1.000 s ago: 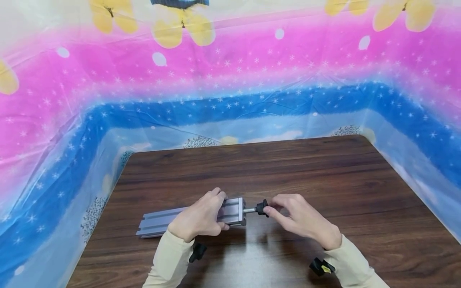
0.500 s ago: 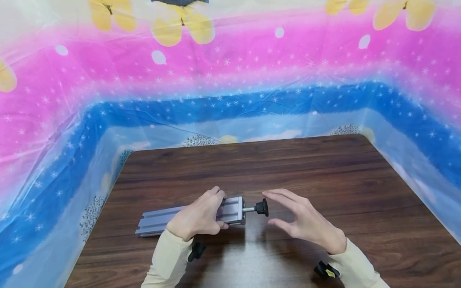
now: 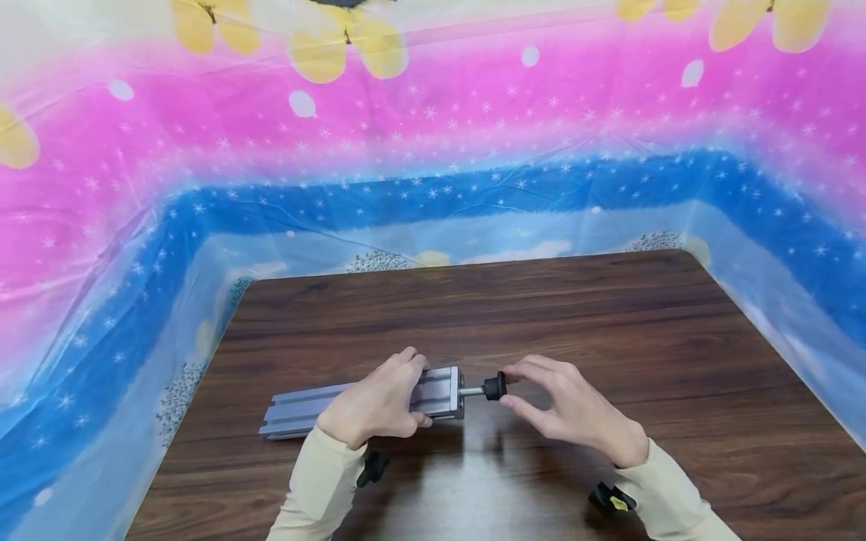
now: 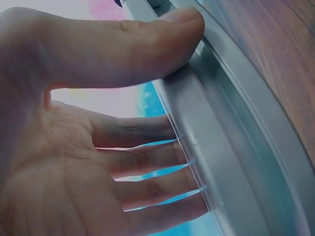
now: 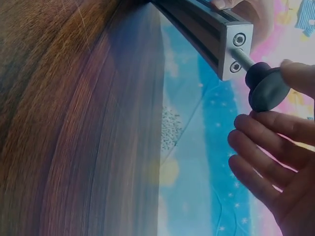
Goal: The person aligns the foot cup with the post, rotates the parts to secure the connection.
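Towards seven o'clock in the head view, a grey metal profile (image 3: 298, 417) stretched over the brown table (image 3: 582, 308), clamped in the left hand (image 3: 375, 402), thumb on its near side. From its three o'clock end, a threaded rod (image 3: 473, 391) led to a black knob (image 3: 495, 387), pinched by the right hand (image 3: 571, 406). At four o'clock from there, a black wrist mount (image 3: 601, 497) bore a yellow patch (image 3: 619, 503), any print too small to read.
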### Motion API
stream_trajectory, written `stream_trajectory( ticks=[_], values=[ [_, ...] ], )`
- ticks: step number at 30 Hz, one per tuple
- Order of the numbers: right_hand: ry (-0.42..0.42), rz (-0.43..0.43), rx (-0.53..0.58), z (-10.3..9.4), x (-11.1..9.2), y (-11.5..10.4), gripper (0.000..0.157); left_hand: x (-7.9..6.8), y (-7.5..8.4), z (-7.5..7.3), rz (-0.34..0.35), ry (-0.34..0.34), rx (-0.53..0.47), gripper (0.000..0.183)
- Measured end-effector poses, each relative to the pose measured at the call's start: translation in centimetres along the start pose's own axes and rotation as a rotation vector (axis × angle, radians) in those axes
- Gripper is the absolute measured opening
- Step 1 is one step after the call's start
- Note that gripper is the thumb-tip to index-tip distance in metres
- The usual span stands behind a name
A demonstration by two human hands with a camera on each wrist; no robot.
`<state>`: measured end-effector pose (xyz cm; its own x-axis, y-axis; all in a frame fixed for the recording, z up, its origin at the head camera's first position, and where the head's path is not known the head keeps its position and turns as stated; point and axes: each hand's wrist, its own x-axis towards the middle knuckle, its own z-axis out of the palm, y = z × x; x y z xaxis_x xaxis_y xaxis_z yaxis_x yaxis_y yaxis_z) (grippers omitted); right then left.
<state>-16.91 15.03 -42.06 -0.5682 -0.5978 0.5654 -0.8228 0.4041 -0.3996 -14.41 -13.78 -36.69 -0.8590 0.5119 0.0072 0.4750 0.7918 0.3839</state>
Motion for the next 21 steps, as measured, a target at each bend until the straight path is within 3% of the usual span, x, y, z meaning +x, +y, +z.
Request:
stream_trajectory(
  ticks=[5, 10, 15, 18, 21],
  values=[
    [-0.032, 0.083, 0.010, 0.24, 0.10, 0.01, 0.003, 0.09, 0.06, 0.07, 0.000, -0.001, -0.001, 0.051],
    [-0.040, 0.124, -0.003, -0.08, -0.16, -0.05, 0.012, 0.12, 0.09, 0.16, 0.012, 0.005, 0.009, 0.051],
    [0.052, -0.034, -0.018, -0.47, -0.55, 0.29, 0.053, 0.14, 0.18, 0.18, 0.006, 0.003, 0.006, 0.052],
    [0.064, -0.134, 0.006, -0.41, -0.35, 0.41, 0.057, 0.12, 0.22, 0.15, -0.001, -0.001, 0.001, 0.052],
    [0.061, -0.161, 0.004, -0.31, -0.19, 0.41, 0.054, 0.11, 0.25, 0.15, -0.003, -0.002, -0.001, 0.052]
  ],
)
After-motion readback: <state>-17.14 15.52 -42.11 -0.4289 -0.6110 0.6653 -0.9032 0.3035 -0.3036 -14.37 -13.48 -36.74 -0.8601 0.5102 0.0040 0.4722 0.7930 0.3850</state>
